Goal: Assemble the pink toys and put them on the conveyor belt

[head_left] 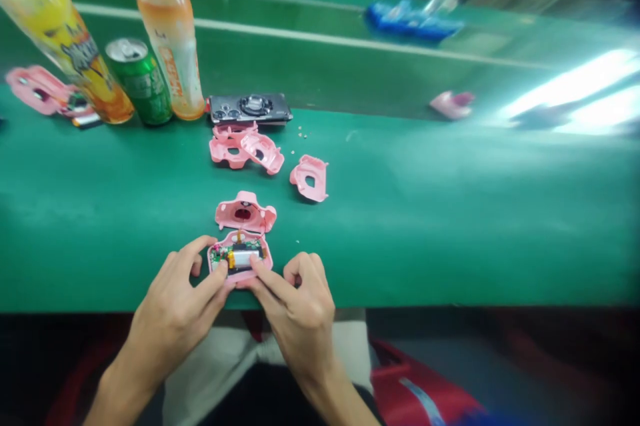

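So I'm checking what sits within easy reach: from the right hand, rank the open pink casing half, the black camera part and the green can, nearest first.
From the right hand:
1. Open pink casing half: just ahead, slightly to its left.
2. Black camera part: farther ahead, near the middle of the bench.
3. Green can: farthest, toward the back left.

Pink moulded-plastic camera-shaped shell (241,277) found open, interior facing up, gripped at its edges by the left hand (173,316) and right hand (300,319). Exposed inside: a green circuit board (220,254) at left and a silver-white battery (244,258) at centre, orange at one end. A thin orange ribbon (239,236) rises at the top rim. A matching pink plastic front shell (245,211) lies just beyond, hollow side up, with a round dark opening.
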Demonstrator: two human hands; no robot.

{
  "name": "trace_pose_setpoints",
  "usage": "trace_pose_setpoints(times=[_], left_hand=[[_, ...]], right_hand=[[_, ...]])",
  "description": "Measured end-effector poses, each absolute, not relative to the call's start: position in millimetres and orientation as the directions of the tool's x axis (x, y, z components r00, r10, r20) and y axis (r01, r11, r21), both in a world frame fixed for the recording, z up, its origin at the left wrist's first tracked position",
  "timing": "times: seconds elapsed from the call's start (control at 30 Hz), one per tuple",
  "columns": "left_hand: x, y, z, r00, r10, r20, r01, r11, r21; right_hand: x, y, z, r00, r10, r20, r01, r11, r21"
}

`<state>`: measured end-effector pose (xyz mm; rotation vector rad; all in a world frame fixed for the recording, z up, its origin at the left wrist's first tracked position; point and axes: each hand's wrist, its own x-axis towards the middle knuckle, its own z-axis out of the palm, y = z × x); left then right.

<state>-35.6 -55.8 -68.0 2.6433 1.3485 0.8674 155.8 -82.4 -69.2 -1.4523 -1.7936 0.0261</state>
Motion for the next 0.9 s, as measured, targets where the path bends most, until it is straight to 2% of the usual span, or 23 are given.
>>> trace_pose_setpoints(times=[0.13,0.2,0.23,0.27,0.3,0.33,0.37,0.43,0.47,0.6,0.7,0.8,0.9], left_hand=[[-32.9,-59.8,-65.1,0.459,0.756,0.468,0.745,-0.614,0.261],[-32.9,-61.3,-64.2,0.444,0.755,0.483,0.758,-0.604,0.247],[-33.0,-61.8,-63.8,0.442,0.754,0.486,0.763,-0.601,0.238],[-33.1,-62.2,-63.2,0.449,0.751,0.484,0.764,-0.604,0.228],[-33.1,-62.5,-62.7,0.461,0.749,0.475,0.763,-0.608,0.220],[-33.0,-62.8,-62.3,0.471,0.750,0.465,0.762,-0.611,0.213],[-32.9,-63.2,-62.0,0.476,0.751,0.458,0.763,-0.611,0.209],[-32.3,-64.4,-61.9,0.470,0.754,0.459,0.767,-0.606,0.210],[-32.0,-65.3,-61.9,0.460,0.757,0.465,0.771,-0.600,0.213],[-31.6,-69.8,-61.4,0.410,0.784,0.466,0.767,-0.573,0.290],[-35.2,-72.1,-61.7,0.322,0.819,0.475,0.672,-0.551,0.495],[-41.1,-73.2,-65.9,0.149,0.854,0.498,0.465,-0.505,0.727],[-42.7,-72.7,-70.6,-0.115,0.888,0.444,0.244,-0.408,0.880]], right_hand=[[172.1,-75.3,-47.4,0.107,0.720,0.686,0.719,0.420,-0.554],[176.3,-45.2,-18.9,0.139,0.765,0.629,0.749,0.335,-0.572],[175.1,-23.4,-1.4,0.108,0.840,0.532,0.791,0.252,-0.558],[171.2,1.0,16.5,0.009,0.931,0.365,0.841,0.190,-0.507],[164.5,26.1,33.2,-0.108,0.986,0.129,0.888,0.154,-0.433],[155.6,49.9,47.2,-0.201,0.967,-0.154,0.924,0.135,-0.357],[145.1,70.5,57.4,-0.235,0.869,-0.436,0.952,0.115,-0.284],[123.8,97.6,65.4,-0.239,0.745,-0.623,0.965,0.112,-0.236],[115.0,103.7,64.7,-0.242,0.718,-0.652,0.966,0.115,-0.232],[102.0,95.0,62.8,-0.324,0.691,-0.646,0.946,0.222,-0.237],[111.9,78.0,80.2,-0.460,0.683,-0.568,0.887,0.383,-0.257],[129.1,59.0,97.8,-0.649,0.654,-0.389,0.761,0.551,-0.342],[144.6,39.2,99.3,-0.809,0.582,-0.085,0.547,0.690,-0.475]])
